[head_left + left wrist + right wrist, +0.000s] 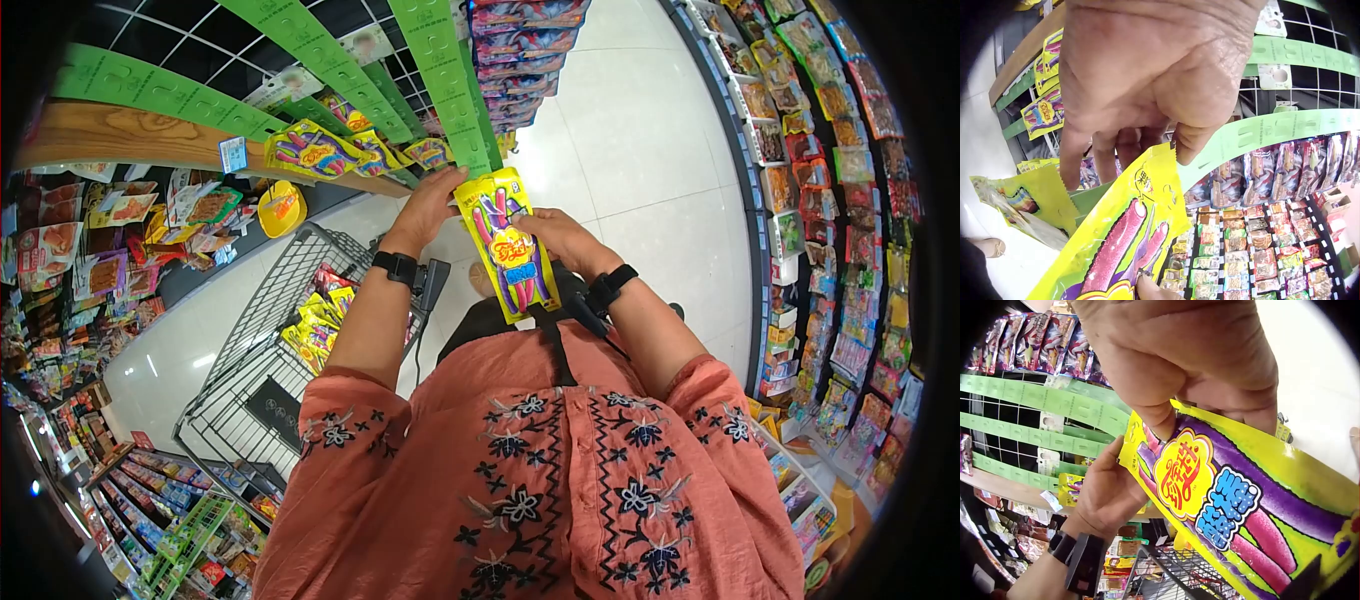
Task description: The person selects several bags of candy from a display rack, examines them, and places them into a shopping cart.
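In the right hand (563, 240): we see a pinch, thumb in front and fingers behind, on the side of one yellow pack (507, 250).

Left hand (430, 210): its fingers bend at the pack's upper corner; we cannot tell whether they hold it or only touch.

Pack: it is between the hands, in front of the shirt (520, 490), printed face toward the head view. If only the right pinch bears it, we judge that slick film could let it slip or swing.

Green strip (448, 85): it ends close by the pack's top; contact is unclear. A careless pull could snag it, we think.

Hanging packs (313, 150): similar ones, beyond the left hand. A knock from the knuckles or the wrist box (1085, 565) could unhook one.

Cart (272, 410): on our left, below the forearm, with yellow packs (318, 325) heaped inside. A loose toss could miss its rim.

Floor (645, 110): shiny tile to the pack's right, where we would expect a dropped pack to skid.
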`<action>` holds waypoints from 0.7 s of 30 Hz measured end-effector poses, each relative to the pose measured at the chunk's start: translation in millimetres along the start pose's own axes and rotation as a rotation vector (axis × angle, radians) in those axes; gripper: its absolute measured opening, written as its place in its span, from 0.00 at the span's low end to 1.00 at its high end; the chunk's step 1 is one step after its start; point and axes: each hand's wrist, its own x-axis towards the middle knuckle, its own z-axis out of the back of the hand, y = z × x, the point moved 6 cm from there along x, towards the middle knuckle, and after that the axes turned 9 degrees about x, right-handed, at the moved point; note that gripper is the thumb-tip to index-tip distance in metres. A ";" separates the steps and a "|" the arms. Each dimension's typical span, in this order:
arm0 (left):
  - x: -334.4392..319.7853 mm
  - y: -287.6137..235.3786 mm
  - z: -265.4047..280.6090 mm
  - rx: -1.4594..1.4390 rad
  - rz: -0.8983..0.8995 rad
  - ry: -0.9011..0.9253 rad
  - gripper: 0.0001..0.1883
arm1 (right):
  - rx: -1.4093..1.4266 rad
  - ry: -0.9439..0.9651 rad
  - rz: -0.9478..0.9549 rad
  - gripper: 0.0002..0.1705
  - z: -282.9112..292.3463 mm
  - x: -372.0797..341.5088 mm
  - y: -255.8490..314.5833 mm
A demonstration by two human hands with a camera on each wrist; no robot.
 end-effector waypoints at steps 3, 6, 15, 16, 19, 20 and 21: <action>1.6 2.3 2.4 0.000 -0.001 -0.002 0.22 | 0.004 0.000 0.001 0.23 -3.1 -2.2 1.5; 1.7 1.5 1.0 -0.002 -0.001 -0.009 0.24 | 0.027 -0.014 -0.008 0.22 -7.6 -9.1 7.1; -0.4 1.4 1.5 0.065 0.037 -0.049 0.21 | 0.074 -0.017 0.015 0.22 -13.3 -10.9 12.4; 1.2 4.5 4.2 0.074 0.043 -0.066 0.21 | 0.077 -0.016 0.016 0.22 -14.1 -9.6 11.4; -3.7 -2.9 -2.9 0.211 -0.039 0.010 0.23 | 0.076 -0.030 0.022 0.23 -14.4 -6.9 8.8; -6.5 -7.5 -8.7 0.274 -0.083 0.057 0.24 | 0.077 -0.031 0.022 0.23 -13.8 -6.8 7.9; -6.4 -8.2 -8.7 0.325 -0.134 0.048 0.25 | 0.078 -0.032 0.022 0.23 -14.5 -6.6 7.0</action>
